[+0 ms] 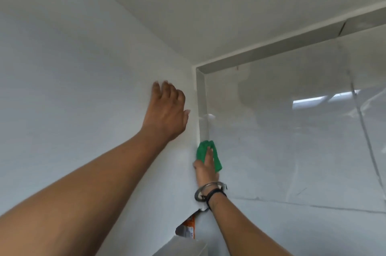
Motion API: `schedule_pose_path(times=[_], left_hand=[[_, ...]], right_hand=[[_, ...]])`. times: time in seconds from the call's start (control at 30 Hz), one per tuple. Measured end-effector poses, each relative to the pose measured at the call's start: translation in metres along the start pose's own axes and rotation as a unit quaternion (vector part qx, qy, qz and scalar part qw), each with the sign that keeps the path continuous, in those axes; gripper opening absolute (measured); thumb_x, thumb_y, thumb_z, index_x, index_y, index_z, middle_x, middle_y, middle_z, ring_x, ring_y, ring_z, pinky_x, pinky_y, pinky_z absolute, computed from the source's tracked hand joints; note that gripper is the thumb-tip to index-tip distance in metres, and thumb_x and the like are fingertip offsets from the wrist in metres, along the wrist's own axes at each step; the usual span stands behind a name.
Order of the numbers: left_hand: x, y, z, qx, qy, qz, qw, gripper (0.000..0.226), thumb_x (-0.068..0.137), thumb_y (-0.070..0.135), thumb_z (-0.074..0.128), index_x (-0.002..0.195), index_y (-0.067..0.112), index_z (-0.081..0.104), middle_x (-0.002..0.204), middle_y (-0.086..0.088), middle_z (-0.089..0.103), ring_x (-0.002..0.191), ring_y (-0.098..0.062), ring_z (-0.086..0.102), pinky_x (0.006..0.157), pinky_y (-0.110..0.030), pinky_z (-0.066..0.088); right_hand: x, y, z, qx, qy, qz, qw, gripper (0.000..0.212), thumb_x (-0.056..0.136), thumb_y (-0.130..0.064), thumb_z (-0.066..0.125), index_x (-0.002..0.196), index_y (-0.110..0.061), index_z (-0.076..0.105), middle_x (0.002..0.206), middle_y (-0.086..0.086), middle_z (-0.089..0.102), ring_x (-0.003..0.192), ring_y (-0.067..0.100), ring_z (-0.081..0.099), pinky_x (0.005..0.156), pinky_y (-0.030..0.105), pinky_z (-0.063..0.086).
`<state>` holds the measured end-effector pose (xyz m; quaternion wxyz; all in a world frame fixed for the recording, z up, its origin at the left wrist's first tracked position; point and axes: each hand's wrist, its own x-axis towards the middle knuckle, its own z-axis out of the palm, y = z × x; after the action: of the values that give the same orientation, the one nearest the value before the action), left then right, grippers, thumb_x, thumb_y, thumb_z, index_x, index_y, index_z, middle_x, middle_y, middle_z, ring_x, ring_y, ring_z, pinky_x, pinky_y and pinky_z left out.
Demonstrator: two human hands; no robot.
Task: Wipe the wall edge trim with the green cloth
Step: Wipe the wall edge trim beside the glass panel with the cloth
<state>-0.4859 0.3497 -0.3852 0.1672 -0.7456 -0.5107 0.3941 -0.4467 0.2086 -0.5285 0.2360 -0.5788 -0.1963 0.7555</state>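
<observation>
A white vertical edge trim (202,97) runs down where the painted wall meets the glossy tiled wall, joining a horizontal trim (292,40) near the ceiling. My right hand (205,167) presses a green cloth (203,149) against the vertical trim, well below its top corner. The cloth bunches around my fingers and partly hides the trim there. My left hand (167,111) lies flat on the painted wall just left of the trim, fingers apart, holding nothing.
Glossy white tiles (292,140) with grey grout lines fill the right side. The ceiling (208,5) is close above. Below my right wrist, which wears bracelets (208,191), an orange and white packet (189,227) shows through a gap, above a white ledge (183,247).
</observation>
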Motion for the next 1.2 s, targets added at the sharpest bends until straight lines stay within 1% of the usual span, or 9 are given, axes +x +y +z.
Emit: schedule_pose_path(times=[0.13, 0.23, 0.3, 0.47, 0.6, 0.83, 1.0, 1.1, 1.2], left_hand=[[-0.002, -0.005, 0.004, 0.007, 0.008, 0.01, 1.0, 0.071, 0.099, 0.053, 0.029, 0.145, -0.001, 0.038, 0.152, -0.029, 0.041, 0.146, -0.042, 0.029, 0.122, -0.059, 0.015], [0.003, -0.004, 0.004, 0.003, 0.016, 0.01, 1.0, 0.075, 0.099, 0.057, 0.026, 0.147, 0.0, 0.035, 0.155, -0.028, 0.037, 0.149, -0.041, 0.025, 0.123, -0.059, 0.011], [0.001, -0.005, 0.005, -0.003, 0.007, 0.009, 1.0, 0.079, 0.098, 0.059, 0.024, 0.149, 0.001, 0.032, 0.157, -0.028, 0.033, 0.15, -0.04, 0.022, 0.123, -0.058, 0.009], [-0.001, -0.004, 0.006, 0.021, -0.006, 0.008, 1.0, 0.086, 0.097, 0.065, 0.017, 0.156, 0.003, 0.019, 0.164, -0.026, 0.018, 0.154, -0.038, 0.01, 0.125, -0.056, 0.001], [-0.004, -0.004, 0.006, 0.034, 0.004, -0.007, 0.999, 0.086, 0.097, 0.066, 0.012, 0.158, 0.005, 0.011, 0.166, -0.024, 0.009, 0.155, -0.037, 0.002, 0.125, -0.055, -0.002], [-0.014, -0.009, -0.001, 0.054, 0.008, -0.029, 0.998, 0.093, 0.093, 0.072, 0.009, 0.158, 0.004, 0.008, 0.167, -0.024, 0.007, 0.155, -0.036, 0.0, 0.125, -0.055, -0.004], [-0.022, -0.011, -0.004, 0.049, 0.012, -0.026, 0.998, 0.096, 0.092, 0.074, 0.007, 0.159, 0.005, 0.006, 0.167, -0.023, 0.006, 0.156, -0.035, -0.001, 0.125, -0.055, -0.006], [-0.025, -0.011, -0.002, 0.049, 0.014, -0.03, 0.998, 0.096, 0.091, 0.074, 0.005, 0.159, 0.006, 0.004, 0.167, -0.022, 0.005, 0.156, -0.035, -0.002, 0.124, -0.054, -0.008], [-0.025, -0.012, -0.002, 0.046, 0.015, -0.029, 0.998, 0.096, 0.091, 0.074, 0.005, 0.159, 0.006, 0.006, 0.167, -0.022, 0.007, 0.156, -0.035, -0.001, 0.124, -0.054, -0.007]], right_hand=[[-0.011, 0.008, 0.008, 0.003, -0.011, 0.018, 1.0, 0.085, 0.077, -0.072, 0.023, 0.151, -0.036, 0.004, 0.164, -0.012, 0.004, 0.15, 0.013, 0.009, 0.122, 0.053, 0.001], [-0.025, 0.027, 0.007, -0.02, -0.036, 0.027, 0.999, 0.093, 0.072, -0.086, 0.015, 0.151, -0.039, 0.002, 0.164, -0.012, 0.003, 0.15, 0.016, 0.011, 0.122, 0.054, 0.003], [-0.032, 0.032, 0.006, -0.053, -0.043, 0.037, 0.997, 0.097, 0.068, -0.089, 0.012, 0.151, -0.039, 0.004, 0.164, -0.012, 0.005, 0.15, 0.017, 0.014, 0.122, 0.053, 0.005], [0.0, -0.014, -0.001, -0.014, -0.033, -0.005, 0.999, 0.107, 0.059, -0.096, 0.012, 0.15, -0.04, 0.012, 0.163, -0.012, 0.011, 0.149, 0.014, 0.015, 0.123, 0.05, 0.008], [0.026, -0.049, -0.013, 0.013, -0.065, -0.039, 0.997, 0.099, 0.069, -0.089, 0.019, 0.152, -0.034, 0.015, 0.164, -0.008, 0.015, 0.148, 0.017, 0.021, 0.123, 0.047, 0.013], [-0.02, 0.039, -0.009, -0.052, -0.093, -0.009, 0.994, 0.11, 0.058, -0.1, 0.014, 0.15, -0.041, 0.008, 0.164, -0.011, 0.01, 0.148, 0.021, 0.021, 0.122, 0.054, 0.014], [0.002, 0.002, -0.017, 0.017, -0.083, 0.007, 0.996, 0.113, 0.054, -0.1, 0.024, 0.146, -0.035, 0.033, 0.156, -0.003, 0.037, 0.14, 0.022, 0.038, 0.119, 0.049, 0.025], [0.018, -0.028, -0.02, 0.079, -0.086, -0.018, 0.993, 0.124, 0.047, -0.102, 0.026, 0.149, -0.032, 0.027, 0.159, -0.005, 0.03, 0.143, 0.017, 0.032, 0.121, 0.047, 0.022], [0.018, -0.024, -0.017, 0.066, -0.084, -0.027, 0.994, 0.117, 0.053, -0.1, 0.021, 0.15, -0.035, 0.02, 0.161, -0.007, 0.024, 0.145, 0.018, 0.028, 0.121, 0.046, 0.019]])
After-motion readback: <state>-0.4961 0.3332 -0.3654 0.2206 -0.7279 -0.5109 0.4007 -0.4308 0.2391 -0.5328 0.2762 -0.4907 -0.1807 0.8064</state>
